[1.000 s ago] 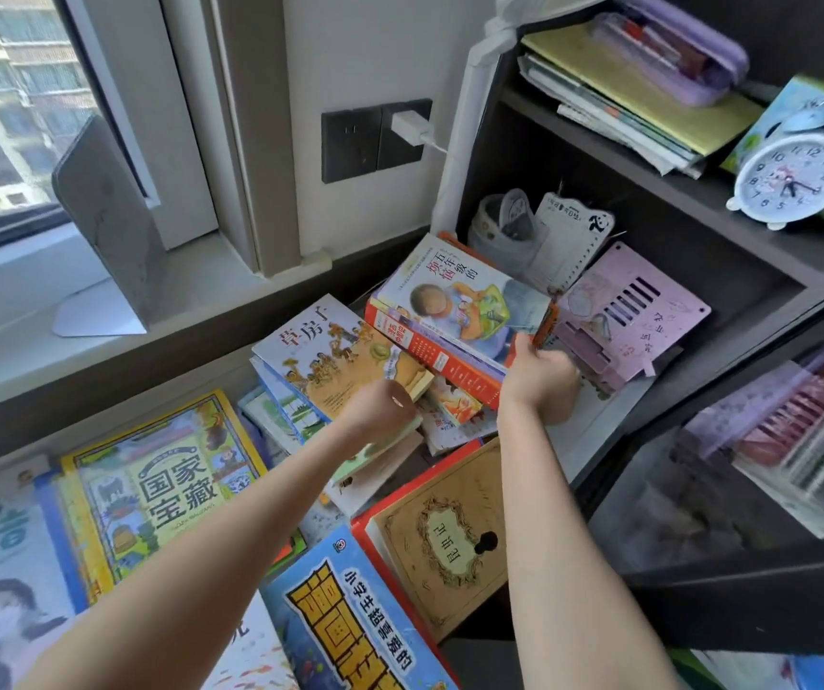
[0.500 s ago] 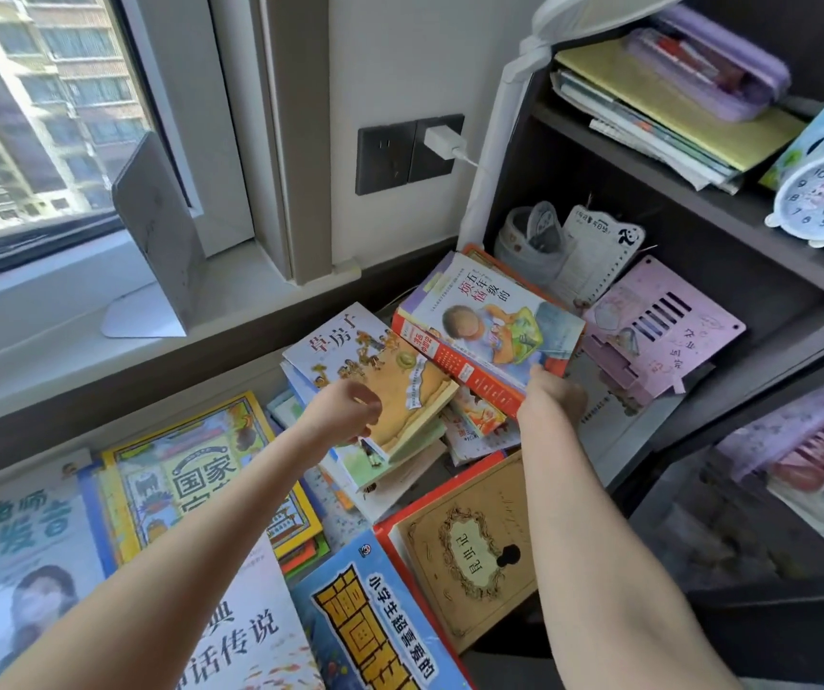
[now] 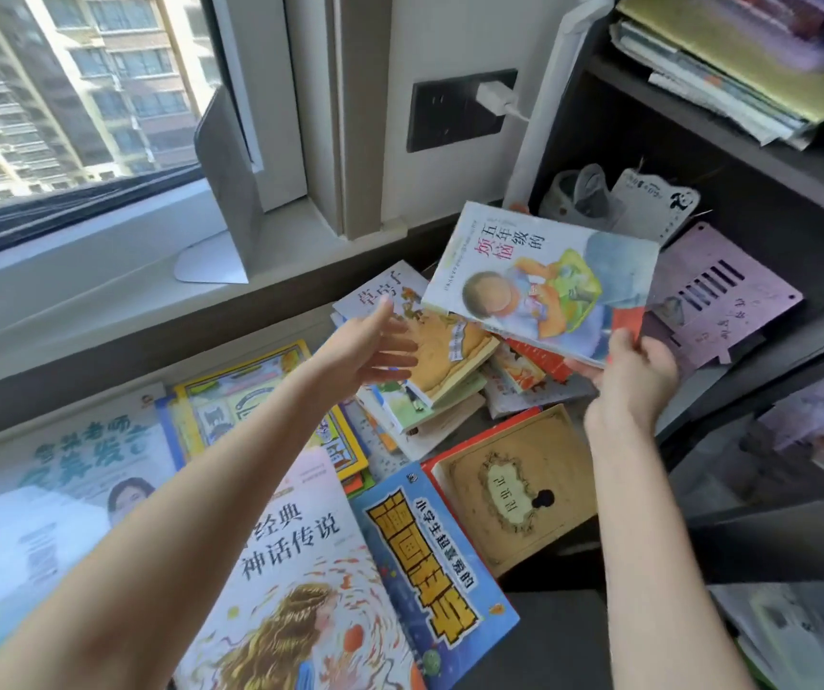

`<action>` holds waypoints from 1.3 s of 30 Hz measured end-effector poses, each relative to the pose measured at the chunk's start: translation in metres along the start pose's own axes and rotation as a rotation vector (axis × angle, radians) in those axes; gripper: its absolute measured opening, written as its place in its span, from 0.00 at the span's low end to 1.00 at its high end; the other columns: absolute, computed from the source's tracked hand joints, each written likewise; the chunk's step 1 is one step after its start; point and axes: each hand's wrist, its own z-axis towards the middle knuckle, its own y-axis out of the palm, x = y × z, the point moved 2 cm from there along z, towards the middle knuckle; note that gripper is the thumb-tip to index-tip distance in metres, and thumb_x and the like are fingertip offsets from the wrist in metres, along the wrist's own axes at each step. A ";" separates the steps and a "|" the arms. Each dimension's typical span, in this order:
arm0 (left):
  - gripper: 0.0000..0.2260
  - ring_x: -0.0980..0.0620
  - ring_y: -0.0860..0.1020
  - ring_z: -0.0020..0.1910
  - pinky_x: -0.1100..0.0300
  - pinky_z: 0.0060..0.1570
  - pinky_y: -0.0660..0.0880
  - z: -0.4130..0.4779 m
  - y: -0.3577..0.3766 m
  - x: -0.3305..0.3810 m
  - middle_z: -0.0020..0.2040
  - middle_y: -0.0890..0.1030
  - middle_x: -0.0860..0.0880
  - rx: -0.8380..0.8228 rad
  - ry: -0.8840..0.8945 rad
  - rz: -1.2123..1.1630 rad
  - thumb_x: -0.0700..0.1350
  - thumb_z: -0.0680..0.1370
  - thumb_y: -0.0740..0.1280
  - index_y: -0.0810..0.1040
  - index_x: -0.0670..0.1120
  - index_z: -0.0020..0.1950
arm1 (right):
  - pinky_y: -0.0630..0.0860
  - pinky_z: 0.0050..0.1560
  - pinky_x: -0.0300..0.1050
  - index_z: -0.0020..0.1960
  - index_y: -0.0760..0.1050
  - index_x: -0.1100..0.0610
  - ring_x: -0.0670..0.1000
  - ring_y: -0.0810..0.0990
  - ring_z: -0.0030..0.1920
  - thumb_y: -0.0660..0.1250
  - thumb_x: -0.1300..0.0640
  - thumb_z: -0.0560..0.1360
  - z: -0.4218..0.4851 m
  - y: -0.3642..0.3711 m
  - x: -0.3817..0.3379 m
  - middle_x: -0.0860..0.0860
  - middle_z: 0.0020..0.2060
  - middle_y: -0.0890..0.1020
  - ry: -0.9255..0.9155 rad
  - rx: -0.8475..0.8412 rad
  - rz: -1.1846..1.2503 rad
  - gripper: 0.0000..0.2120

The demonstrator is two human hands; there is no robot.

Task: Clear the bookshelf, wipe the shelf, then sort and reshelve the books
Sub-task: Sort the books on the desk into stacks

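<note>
Now the right hand [image 3: 634, 376] grips the white picture book [image 3: 539, 281] by its lower corner, tilted above the pile; the left hand [image 3: 370, 346] is spread and holds nothing.
The book's right edge sits just beside a purple slotted board [image 3: 718, 296] lying in the dark shelf [image 3: 758, 159]. Beneath, a loose pile of books [image 3: 440, 390] slopes under the left hand's fingers. A brown book [image 3: 514, 485] and a blue book [image 3: 430, 555] lie flat side by side, nearer. A grey bookend [image 3: 226, 181] stands on the windowsill.
</note>
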 end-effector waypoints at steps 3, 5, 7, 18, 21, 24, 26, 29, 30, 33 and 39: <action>0.29 0.42 0.82 0.52 0.49 0.52 0.80 -0.013 -0.006 0.008 0.56 0.81 0.38 -0.177 -0.006 -0.309 0.64 0.79 0.53 0.72 0.42 0.65 | 0.81 0.40 0.52 0.47 0.75 0.62 0.55 0.78 0.38 0.64 0.62 0.79 -0.027 0.006 -0.005 0.54 0.39 0.78 0.044 -0.150 -0.008 0.03; 0.22 0.46 0.82 0.50 0.50 0.51 0.80 -0.026 -0.013 0.013 0.56 0.82 0.42 -0.207 0.053 -0.335 0.59 0.80 0.55 0.74 0.45 0.63 | 0.81 0.40 0.50 0.47 0.75 0.61 0.54 0.79 0.39 0.63 0.63 0.79 -0.048 0.011 -0.006 0.54 0.41 0.79 0.080 -0.272 -0.027 0.03; 0.10 0.48 0.82 0.48 0.53 0.46 0.81 -0.035 -0.028 0.010 0.57 0.80 0.42 -0.113 0.134 -0.199 0.45 0.80 0.63 0.75 0.43 0.59 | 0.79 0.42 0.51 0.45 0.76 0.58 0.55 0.80 0.41 0.63 0.65 0.78 -0.066 0.012 -0.005 0.54 0.41 0.80 0.138 -0.409 -0.038 0.05; 0.17 0.47 0.82 0.47 0.56 0.43 0.80 -0.129 -0.109 -0.037 0.51 0.82 0.41 -0.250 0.119 0.085 0.37 0.69 0.68 0.76 0.40 0.58 | 0.79 0.40 0.37 0.54 0.79 0.60 0.49 0.84 0.44 0.69 0.65 0.74 -0.131 -0.006 -0.009 0.54 0.47 0.85 0.201 -1.258 -0.605 0.09; 0.18 0.49 0.83 0.43 0.59 0.35 0.80 -0.143 -0.111 -0.042 0.49 0.83 0.42 -0.150 0.073 0.201 0.38 0.68 0.71 0.77 0.40 0.57 | 0.81 0.42 0.44 0.56 0.79 0.60 0.54 0.85 0.46 0.68 0.63 0.76 -0.157 -0.017 0.000 0.57 0.47 0.85 0.253 -1.352 -0.647 0.09; 0.11 0.54 0.83 0.39 0.61 0.32 0.78 -0.153 -0.113 -0.044 0.42 0.85 0.49 -0.020 0.048 0.290 0.34 0.73 0.71 0.80 0.46 0.52 | 0.78 0.34 0.39 0.57 0.78 0.59 0.50 0.85 0.42 0.66 0.62 0.77 -0.174 -0.022 0.003 0.56 0.45 0.85 0.245 -1.366 -0.650 0.09; 0.11 0.52 0.83 0.44 0.59 0.36 0.80 -0.157 -0.115 -0.046 0.46 0.84 0.48 0.028 0.021 0.315 0.35 0.74 0.70 0.79 0.46 0.54 | 0.74 0.30 0.35 0.58 0.77 0.59 0.47 0.84 0.39 0.65 0.61 0.78 -0.183 -0.026 0.005 0.55 0.44 0.85 0.245 -1.365 -0.661 0.09; 0.17 0.49 0.81 0.49 0.60 0.36 0.79 -0.164 -0.117 -0.049 0.51 0.83 0.45 0.091 -0.002 0.324 0.38 0.73 0.72 0.76 0.42 0.60 | 0.73 0.31 0.37 0.59 0.77 0.59 0.51 0.84 0.42 0.65 0.60 0.79 -0.190 -0.033 0.005 0.58 0.47 0.85 0.223 -1.357 -0.691 0.10; 0.17 0.48 0.81 0.49 0.60 0.35 0.79 -0.164 -0.116 -0.050 0.52 0.82 0.44 0.116 0.007 0.314 0.38 0.73 0.73 0.75 0.41 0.60 | 0.73 0.31 0.37 0.59 0.77 0.60 0.51 0.83 0.42 0.64 0.60 0.79 -0.191 -0.036 0.005 0.58 0.48 0.85 0.225 -1.342 -0.688 0.10; 0.12 0.49 0.82 0.43 0.60 0.34 0.80 -0.162 -0.110 -0.050 0.49 0.82 0.41 0.185 0.033 0.211 0.39 0.73 0.73 0.78 0.40 0.55 | 0.75 0.34 0.39 0.60 0.76 0.61 0.52 0.83 0.45 0.63 0.60 0.80 -0.193 -0.043 0.007 0.59 0.52 0.84 0.285 -1.271 -0.627 0.11; 0.09 0.44 0.83 0.44 0.57 0.34 0.80 -0.154 -0.091 -0.043 0.47 0.82 0.38 0.083 0.071 0.206 0.37 0.73 0.71 0.76 0.37 0.51 | 0.69 0.41 0.44 0.44 0.78 0.62 0.51 0.76 0.39 0.60 0.66 0.79 -0.173 -0.039 0.007 0.58 0.40 0.81 0.123 -1.044 -0.661 0.09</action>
